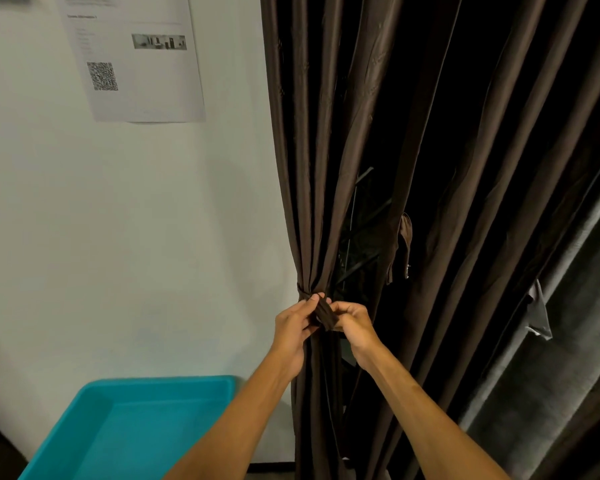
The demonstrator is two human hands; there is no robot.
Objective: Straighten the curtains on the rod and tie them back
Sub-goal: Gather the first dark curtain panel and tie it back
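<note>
We are tying back the brown curtain: our left hand and right hand both pinch the tie-back band, and next we probably need to pull it tight.

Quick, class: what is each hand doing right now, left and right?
The left hand pinches the tie-back band wrapped round the brown curtain.
The right hand grips the same band's end.

Dim, soft, edge-bowed view; black shadows in the curtain
</note>
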